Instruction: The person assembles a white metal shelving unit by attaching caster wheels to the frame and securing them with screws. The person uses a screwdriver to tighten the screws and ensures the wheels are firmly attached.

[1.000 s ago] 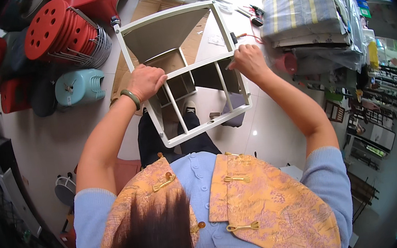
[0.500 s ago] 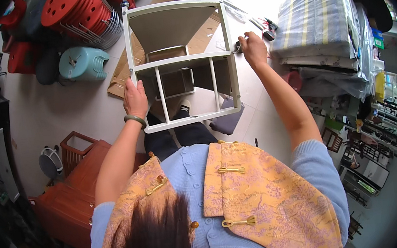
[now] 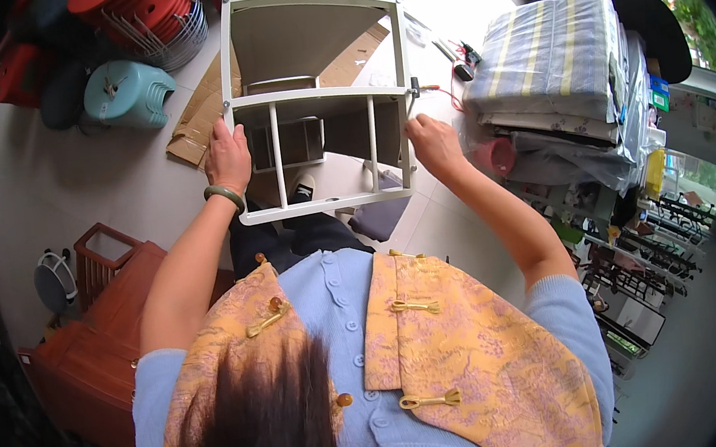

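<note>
Before me a white metal frame (image 3: 321,94), with crossbars and grey panels inside, stands over the floor. My left hand (image 3: 228,157) is closed around its left side post, thumb on the near face. Beside the right post, my right hand (image 3: 434,142) is closed in a pinch. A thin metal rod (image 3: 412,104) runs from its fingertips up toward a dark fitting (image 3: 415,86) on that post; its exact kind is too small to make out.
Flattened cardboard (image 3: 198,122) lies under the frame. A teal stool (image 3: 127,93) and stacked red stools (image 3: 136,19) are at upper left. Wrapped, striped bedding (image 3: 538,62) is piled on the right. Brown wooden furniture (image 3: 105,332) stands at lower left, hand tools (image 3: 459,62) on the floor.
My right hand has dropped from the fitting to lower along the right post, closer to the frame. My left hand keeps its hold. The whole view has shifted slightly.
</note>
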`<state>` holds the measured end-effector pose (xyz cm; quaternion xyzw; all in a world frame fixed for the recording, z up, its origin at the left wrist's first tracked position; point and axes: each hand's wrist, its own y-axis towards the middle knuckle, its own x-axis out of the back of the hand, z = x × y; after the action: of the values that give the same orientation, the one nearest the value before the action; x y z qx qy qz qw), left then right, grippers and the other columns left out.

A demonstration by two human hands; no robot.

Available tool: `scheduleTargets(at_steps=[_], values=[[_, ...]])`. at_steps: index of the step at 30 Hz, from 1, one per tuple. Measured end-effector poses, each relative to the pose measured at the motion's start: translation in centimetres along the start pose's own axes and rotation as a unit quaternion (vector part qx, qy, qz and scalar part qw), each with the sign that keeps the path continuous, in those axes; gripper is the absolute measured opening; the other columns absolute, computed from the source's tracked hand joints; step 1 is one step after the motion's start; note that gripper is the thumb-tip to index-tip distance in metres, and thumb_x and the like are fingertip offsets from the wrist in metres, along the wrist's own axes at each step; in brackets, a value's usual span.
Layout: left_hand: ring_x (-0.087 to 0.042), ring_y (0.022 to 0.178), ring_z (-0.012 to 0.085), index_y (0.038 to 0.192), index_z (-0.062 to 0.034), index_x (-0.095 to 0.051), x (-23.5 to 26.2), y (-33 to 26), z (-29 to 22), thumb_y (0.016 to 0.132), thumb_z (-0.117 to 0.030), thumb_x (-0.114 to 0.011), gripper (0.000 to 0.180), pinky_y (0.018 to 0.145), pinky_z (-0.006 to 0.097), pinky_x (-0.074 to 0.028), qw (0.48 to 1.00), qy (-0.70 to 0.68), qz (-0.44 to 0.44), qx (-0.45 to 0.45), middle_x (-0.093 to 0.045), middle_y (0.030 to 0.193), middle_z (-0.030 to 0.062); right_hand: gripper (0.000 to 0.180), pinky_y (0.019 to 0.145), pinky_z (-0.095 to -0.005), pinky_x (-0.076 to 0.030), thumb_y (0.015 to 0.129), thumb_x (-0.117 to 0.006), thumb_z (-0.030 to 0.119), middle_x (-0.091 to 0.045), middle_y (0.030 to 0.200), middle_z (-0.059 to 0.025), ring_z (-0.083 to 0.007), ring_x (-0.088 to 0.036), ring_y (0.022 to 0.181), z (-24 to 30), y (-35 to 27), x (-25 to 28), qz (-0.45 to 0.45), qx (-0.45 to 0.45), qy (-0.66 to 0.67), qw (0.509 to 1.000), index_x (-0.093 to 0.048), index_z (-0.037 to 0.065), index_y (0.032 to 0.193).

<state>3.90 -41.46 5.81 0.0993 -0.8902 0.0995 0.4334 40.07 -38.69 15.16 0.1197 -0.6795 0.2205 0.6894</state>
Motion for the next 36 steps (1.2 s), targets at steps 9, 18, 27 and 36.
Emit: scheduleTargets(at_steps=[9,18,27,36], values=[[-0.056,0.095,0.0435,0.12,-0.0006,-0.04,0.1,-0.2,0.1,0.095,-0.03,-0.046,0.039,0.078,0.05,-0.047,1.0,-0.008,-0.014,-0.007,-0.057,0.107,0.0253,0.017,0.065,-0.0436,-0.052,0.086,-0.057,0.021,-0.064,0.082,-0.0155,-0.0318,-0.066,0.074,0.7,10.9,0.3,0.025,0.019,-0.058,0.998,-0.06,0.004,0.086],[-0.057,0.095,0.0426,0.12,-0.0012,-0.041,0.3,-0.4,-0.5,0.095,-0.028,-0.046,0.037,0.079,0.048,-0.047,1.0,-0.023,-0.014,0.003,-0.057,0.108,0.0245,0.024,0.075,-0.0473,-0.048,0.089,-0.053,0.029,-0.065,0.089,-0.0215,-0.039,-0.062,0.088,-9.5,10.1,0.0,0.027,-0.236,0.082,0.968,-0.063,0.006,0.094],[-0.056,0.096,0.042,0.12,-0.0016,-0.041,0.0,-0.3,-0.2,0.095,-0.028,-0.046,0.036,0.079,0.048,-0.047,1.0,-0.016,-0.012,0.004,-0.058,0.107,0.0236,0.011,0.065,-0.0458,-0.049,0.088,-0.057,0.015,-0.064,0.08,-0.0167,-0.0362,-0.063,0.072,-7.6,0.3,0.0,-0.005,-0.093,0.014,0.996,-0.056,0.004,0.088],[-0.057,0.094,0.0418,0.118,-0.0017,-0.042,-0.1,-0.1,0.0,0.095,-0.028,-0.046,0.035,0.078,0.049,-0.046,0.999,-0.028,-0.014,-0.004,-0.058,0.105,0.0237,0.027,0.059,-0.0371,-0.047,0.084,-0.064,0.033,-0.059,0.067,-0.008,-0.0265,-0.063,0.065,-0.8,6.0,0.8,-0.002,0.125,-0.07,0.99,-0.055,0.008,0.079]])
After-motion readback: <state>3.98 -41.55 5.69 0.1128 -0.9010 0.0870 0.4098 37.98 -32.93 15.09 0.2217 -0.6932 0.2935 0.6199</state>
